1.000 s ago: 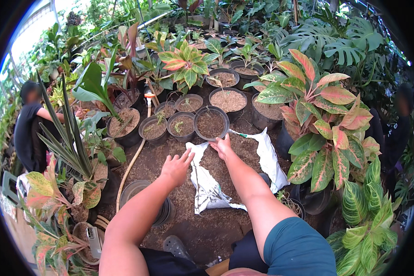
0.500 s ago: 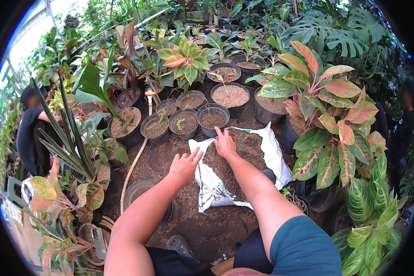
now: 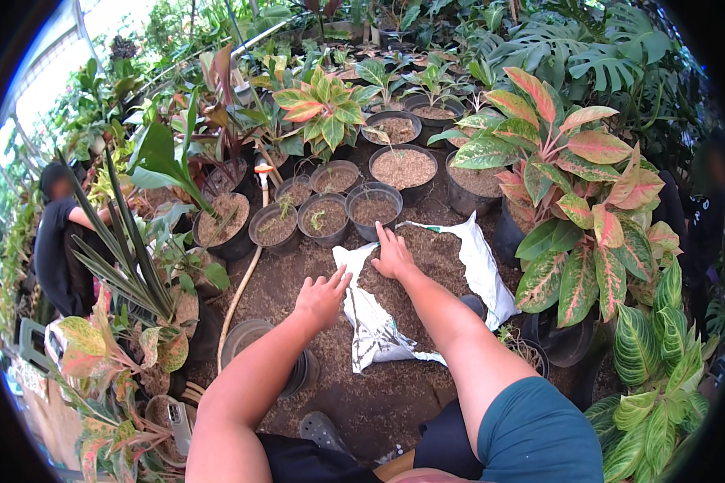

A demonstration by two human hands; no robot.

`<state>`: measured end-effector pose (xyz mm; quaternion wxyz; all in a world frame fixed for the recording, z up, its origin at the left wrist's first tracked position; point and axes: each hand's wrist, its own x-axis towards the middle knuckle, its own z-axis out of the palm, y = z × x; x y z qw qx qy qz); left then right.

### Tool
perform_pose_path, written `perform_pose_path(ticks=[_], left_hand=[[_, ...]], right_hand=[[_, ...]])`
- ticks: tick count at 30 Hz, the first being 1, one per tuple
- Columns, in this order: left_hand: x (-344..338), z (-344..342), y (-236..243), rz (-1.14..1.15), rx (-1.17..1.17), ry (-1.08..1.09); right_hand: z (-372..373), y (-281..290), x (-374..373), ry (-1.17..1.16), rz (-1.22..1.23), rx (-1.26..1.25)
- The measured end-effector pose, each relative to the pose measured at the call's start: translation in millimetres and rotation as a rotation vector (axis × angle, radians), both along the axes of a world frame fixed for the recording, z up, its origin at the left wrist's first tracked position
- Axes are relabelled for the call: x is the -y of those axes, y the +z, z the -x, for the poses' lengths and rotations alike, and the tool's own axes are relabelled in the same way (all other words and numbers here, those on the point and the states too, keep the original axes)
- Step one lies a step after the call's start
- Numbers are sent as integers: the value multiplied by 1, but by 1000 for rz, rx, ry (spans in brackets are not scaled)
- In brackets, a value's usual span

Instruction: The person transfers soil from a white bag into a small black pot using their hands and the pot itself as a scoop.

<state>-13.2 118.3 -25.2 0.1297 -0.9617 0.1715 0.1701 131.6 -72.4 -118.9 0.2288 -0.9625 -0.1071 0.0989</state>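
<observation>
Pot: dark, round (image 3: 361, 229), soil inside, upright on the floor (image 3: 275, 280), just beyond the bag, right end of the front row.
Right hand: (image 3: 394, 258) index finger reached to the pot's near wall, contact could not be told; fingers loosely spread, nothing pinched.
Left hand: (image 3: 323, 301) palm down near the bag's left edge, fingers loosely spread, holding nothing visible.
Bag: white (image 3: 373, 328), torn open, lay flat with dark soil (image 3: 431, 262) exposed between its flaps, partly behind the right forearm.
Row mates: middle pot (image 3: 322, 236) and left pot (image 3: 275, 246), side by side, each with a small green sprout.
Behind row: larger pot (image 3: 415, 194), paler fill.
Left side: hose (image 3: 238, 302) ran along the floor; pot stack (image 3: 305, 374) beside the left forearm; phone (image 3: 180, 427) at lower left.
Right side: big pink-green plant (image 3: 576, 189).
Below: grey clog (image 3: 322, 432) on the floor.
Far left: person in dark clothes (image 3: 56, 245), among plants.
</observation>
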Motion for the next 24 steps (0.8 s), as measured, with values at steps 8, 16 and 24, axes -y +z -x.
perform_pose_path(ticks=[8,16,24], left_hand=[[1,0,-3,-8,-2,-16],[1,3,-3,-14,-40,-9],[-2,4,-5,-4,-40,4]], right_hand=[[-15,2,-2,-2,-115,-58],[-11,-31,-6,-24,-39,-241],[-8,-43,4,88,0,-191]])
